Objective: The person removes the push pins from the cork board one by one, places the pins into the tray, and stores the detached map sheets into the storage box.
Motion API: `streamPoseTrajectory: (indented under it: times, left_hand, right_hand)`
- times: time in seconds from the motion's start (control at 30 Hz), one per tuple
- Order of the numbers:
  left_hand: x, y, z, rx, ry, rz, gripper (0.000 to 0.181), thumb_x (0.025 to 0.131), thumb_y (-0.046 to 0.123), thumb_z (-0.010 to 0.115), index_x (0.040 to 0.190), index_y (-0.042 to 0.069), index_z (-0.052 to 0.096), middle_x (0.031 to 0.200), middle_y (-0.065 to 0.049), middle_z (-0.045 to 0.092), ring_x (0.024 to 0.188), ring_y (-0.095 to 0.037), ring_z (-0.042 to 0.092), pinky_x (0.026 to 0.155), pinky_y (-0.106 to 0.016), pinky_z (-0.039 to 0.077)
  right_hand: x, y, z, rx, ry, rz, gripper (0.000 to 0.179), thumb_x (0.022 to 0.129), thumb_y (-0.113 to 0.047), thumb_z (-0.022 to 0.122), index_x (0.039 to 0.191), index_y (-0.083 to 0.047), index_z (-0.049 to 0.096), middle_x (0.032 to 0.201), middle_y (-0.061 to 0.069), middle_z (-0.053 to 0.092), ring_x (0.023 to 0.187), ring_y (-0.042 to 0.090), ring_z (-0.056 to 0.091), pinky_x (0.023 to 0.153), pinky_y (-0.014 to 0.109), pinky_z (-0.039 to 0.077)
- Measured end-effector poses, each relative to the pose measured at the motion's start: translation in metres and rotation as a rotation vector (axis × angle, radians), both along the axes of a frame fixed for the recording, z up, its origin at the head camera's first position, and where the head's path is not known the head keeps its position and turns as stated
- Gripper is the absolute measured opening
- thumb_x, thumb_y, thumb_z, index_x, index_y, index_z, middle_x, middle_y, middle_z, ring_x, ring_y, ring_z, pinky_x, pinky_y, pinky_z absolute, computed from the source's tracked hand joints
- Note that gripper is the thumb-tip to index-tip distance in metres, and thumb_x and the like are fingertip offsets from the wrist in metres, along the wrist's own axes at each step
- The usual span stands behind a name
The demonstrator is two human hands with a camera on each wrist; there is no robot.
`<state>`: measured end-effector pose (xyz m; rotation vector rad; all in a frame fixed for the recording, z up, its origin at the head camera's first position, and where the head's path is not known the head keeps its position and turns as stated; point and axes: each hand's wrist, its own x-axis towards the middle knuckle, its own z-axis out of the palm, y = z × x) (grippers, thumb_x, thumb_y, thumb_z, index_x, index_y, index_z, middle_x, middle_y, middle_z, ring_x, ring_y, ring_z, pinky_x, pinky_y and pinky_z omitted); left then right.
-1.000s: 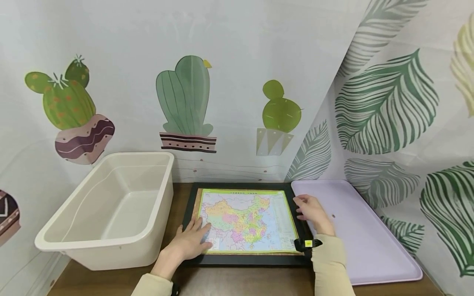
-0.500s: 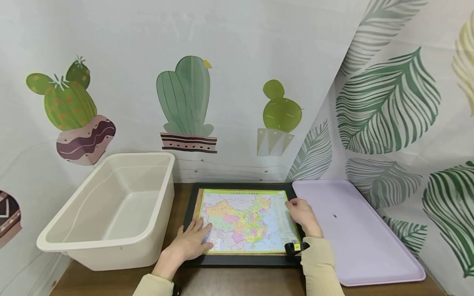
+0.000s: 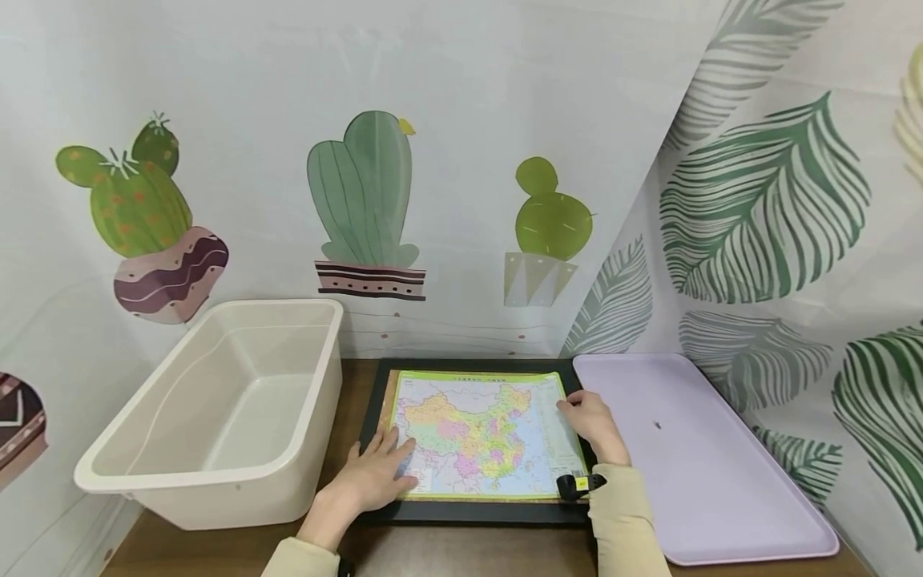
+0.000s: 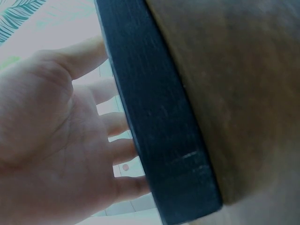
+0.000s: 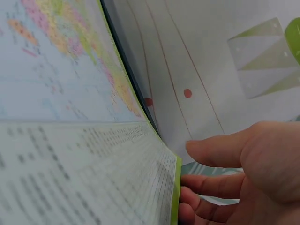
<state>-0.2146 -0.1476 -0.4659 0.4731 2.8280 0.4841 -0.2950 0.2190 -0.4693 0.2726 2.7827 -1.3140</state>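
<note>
A colourful map sheet point(image 3: 469, 433) with a green border lies on a brown, cork-like board point(image 3: 388, 401) inside a black frame point(image 3: 476, 511). My left hand point(image 3: 375, 477) rests with spread fingers over the frame's left side and the map's lower left edge. In the left wrist view, the frame's black side point(image 4: 157, 117) hides its fingertips. At the map's right edge is my right hand point(image 3: 593, 421). The right wrist view has its bent fingers point(image 5: 213, 185) touching the green edge, which curves up slightly, while the thumb point(image 5: 211, 149) stands apart from the sheet.
A deep cream basin point(image 3: 299, 449) stands left of the frame. On the right lies a flat lilac tray point(image 3: 721, 481) with a small dark spot on it. Wooden tabletop point(image 3: 447, 553) shows in front. A printed cloth point(image 3: 461, 160) hangs close behind.
My right hand has moved left from beyond the frame's right side to the map's right edge, and the edge there now lifts a little. The left hand stays in place.
</note>
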Motion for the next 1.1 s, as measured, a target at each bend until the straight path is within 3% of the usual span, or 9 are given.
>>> streamPoseTrajectory:
  times: [0.2, 0.33, 0.53, 1.1]
  left_hand:
    - [0.000, 0.000, 0.003, -0.002, -0.004, 0.003, 0.063, 0.096, 0.043, 0.060, 0.148, 0.011, 0.044, 0.157, -0.022, 0.025, 0.144, -0.044, 0.019, 0.106, -0.072, 0.013]
    - [-0.001, 0.001, 0.004, -0.002, -0.005, 0.000, 0.063, 0.096, 0.043, 0.060, 0.148, 0.011, 0.044, 0.157, -0.022, 0.025, 0.144, -0.044, 0.018, 0.106, -0.072, 0.013]
    - [-0.001, 0.000, 0.004, 0.010, -0.006, 0.000, 0.063, 0.096, 0.043, 0.060, 0.149, 0.012, 0.044, 0.157, -0.022, 0.025, 0.144, -0.044, 0.016, 0.106, -0.072, 0.012]
    - [-0.001, -0.002, 0.000, -0.010, -0.006, -0.009, 0.064, 0.096, 0.044, 0.059, 0.149, 0.012, 0.043, 0.157, -0.021, 0.024, 0.144, -0.044, 0.017, 0.106, -0.072, 0.014]
  right_hand:
    - [-0.001, 0.009, -0.001, -0.106, 0.031, 0.004, 0.032, 0.099, -0.013, 0.055, 0.123, 0.007, 0.053, 0.108, 0.021, 0.058, 0.092, 0.031, 0.057, 0.077, 0.043, 0.048]
    - [-0.001, 0.014, 0.001, -0.242, 0.046, 0.002, 0.024, 0.098, -0.009, 0.054, 0.118, 0.005, 0.054, 0.099, 0.016, 0.058, 0.078, 0.024, 0.056, 0.066, 0.036, 0.049]
    - [-0.002, 0.018, 0.008, -0.410, 0.039, 0.022, 0.024, 0.098, -0.007, 0.056, 0.118, 0.004, 0.052, 0.099, 0.013, 0.060, 0.077, 0.020, 0.061, 0.061, 0.033, 0.053]
    - [0.005, 0.021, 0.019, -0.488, 0.020, 0.084, 0.028, 0.095, -0.003, 0.057, 0.121, 0.007, 0.051, 0.087, 0.010, 0.069, 0.066, 0.019, 0.066, 0.057, 0.031, 0.055]
